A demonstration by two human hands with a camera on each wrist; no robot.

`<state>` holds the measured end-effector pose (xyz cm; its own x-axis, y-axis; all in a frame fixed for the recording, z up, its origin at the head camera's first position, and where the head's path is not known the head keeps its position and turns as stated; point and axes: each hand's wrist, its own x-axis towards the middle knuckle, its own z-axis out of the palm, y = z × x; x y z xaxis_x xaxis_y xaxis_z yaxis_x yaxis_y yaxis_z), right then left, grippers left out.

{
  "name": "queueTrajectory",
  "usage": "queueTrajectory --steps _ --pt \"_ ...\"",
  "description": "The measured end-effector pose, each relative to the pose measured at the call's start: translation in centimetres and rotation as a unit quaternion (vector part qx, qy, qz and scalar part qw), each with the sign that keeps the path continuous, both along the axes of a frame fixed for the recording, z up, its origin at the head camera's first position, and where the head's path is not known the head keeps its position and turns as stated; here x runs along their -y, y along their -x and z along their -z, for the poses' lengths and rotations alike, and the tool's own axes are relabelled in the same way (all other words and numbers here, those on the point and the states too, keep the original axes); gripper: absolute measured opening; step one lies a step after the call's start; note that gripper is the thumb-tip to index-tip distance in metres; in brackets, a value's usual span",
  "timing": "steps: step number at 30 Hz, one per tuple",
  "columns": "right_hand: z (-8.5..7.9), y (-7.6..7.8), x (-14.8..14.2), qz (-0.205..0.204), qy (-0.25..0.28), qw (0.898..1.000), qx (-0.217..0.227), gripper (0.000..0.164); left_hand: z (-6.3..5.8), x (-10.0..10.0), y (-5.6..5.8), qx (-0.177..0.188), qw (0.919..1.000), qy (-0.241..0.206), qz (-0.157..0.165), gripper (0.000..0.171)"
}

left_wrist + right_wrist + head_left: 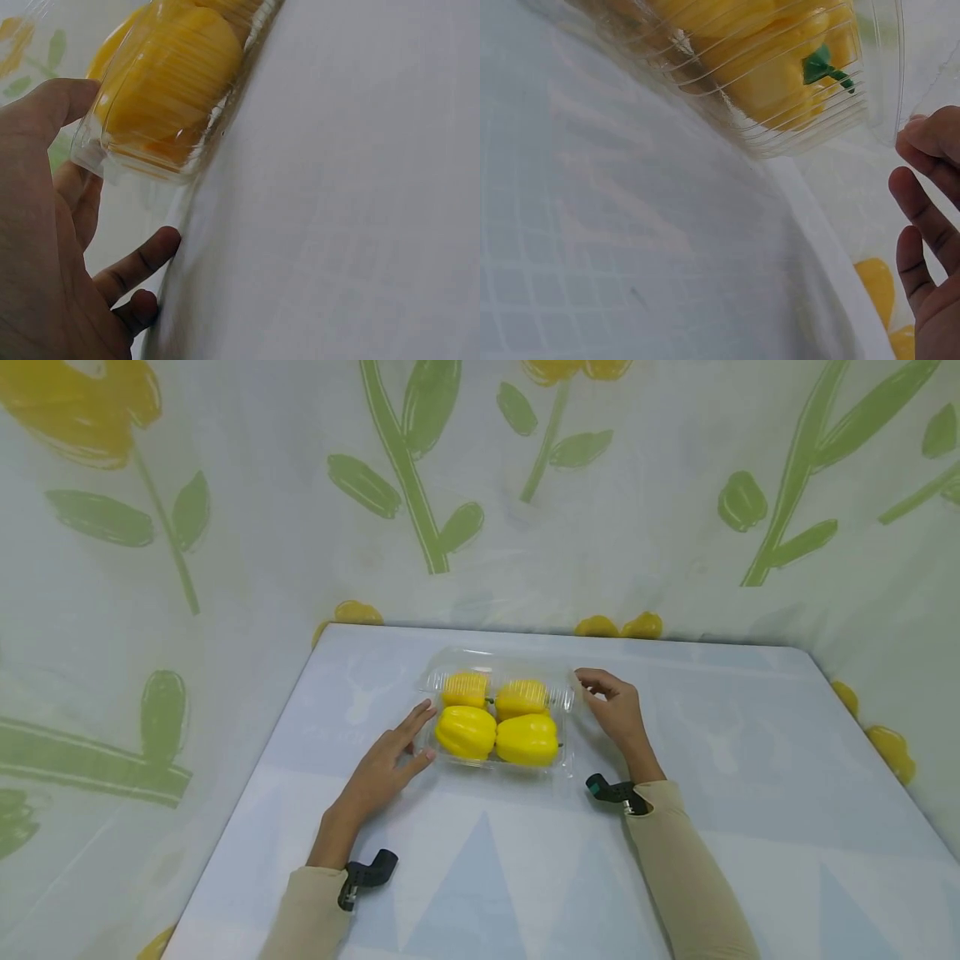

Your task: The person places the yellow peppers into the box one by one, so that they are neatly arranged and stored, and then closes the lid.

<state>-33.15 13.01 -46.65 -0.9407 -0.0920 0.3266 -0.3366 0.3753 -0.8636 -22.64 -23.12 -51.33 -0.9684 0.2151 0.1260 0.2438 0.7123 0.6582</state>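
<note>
A clear plastic clamshell box (566,760) sits near the back of the table, holding several yellow bell peppers (465,732). Its ribbed lid (487,658) stands partly raised, tilted over the rear peppers, while the front ones show uncovered. At the lid's right corner, my right hand (618,710) pinches the edge between thumb and index finger; the right wrist view shows the other fingers loose. My left hand (378,772) rests against the box's left side with fingers spread. In the left wrist view, the thumb (71,97) touches the rim. A green stem (825,67) shows through the ribbed wall.
The white table (735,877) has a pale blue triangle pattern. Behind it hangs a white cloth (645,543) printed with green stems and yellow flowers. A small black camera is strapped to each wrist.
</note>
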Motion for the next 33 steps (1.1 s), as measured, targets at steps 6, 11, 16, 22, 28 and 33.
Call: queueTrajectory --steps 6,11,16,22,28,33 --pt "0.4 -0.01 -0.27 -0.01 -0.003 1.0 -0.008 0.02 -0.15 -0.09 -0.1 0.006 0.9999 -0.004 -0.01 0.066" --pt "0.73 -0.02 -0.51 -0.016 -0.003 1.0 -0.019 0.02 -0.24 -0.21 -0.09 0.014 0.9997 -0.005 -0.02 0.067" --pt "0.87 -0.15 -0.62 -0.024 -0.008 0.999 -0.029 0.019 -0.38 -0.31 -0.09 0.016 0.9996 -0.008 -0.022 0.068" --pt "0.7 -0.34 -0.64 -0.031 -0.006 0.999 -0.038 0.019 -0.52 -0.24 -0.21 0.03 0.9987 -0.027 -0.03 0.073" --pt "0.48 -0.61 -0.64 -0.043 -0.008 0.998 -0.053 0.018 -0.42 -0.13 -0.24 0.026 0.9983 -0.047 -0.02 0.079" --pt "0.56 -0.63 -0.54 -0.051 -0.008 0.997 -0.055 0.018 -0.37 -0.04 -0.1 0.012 0.9956 -0.093 0.002 0.084"
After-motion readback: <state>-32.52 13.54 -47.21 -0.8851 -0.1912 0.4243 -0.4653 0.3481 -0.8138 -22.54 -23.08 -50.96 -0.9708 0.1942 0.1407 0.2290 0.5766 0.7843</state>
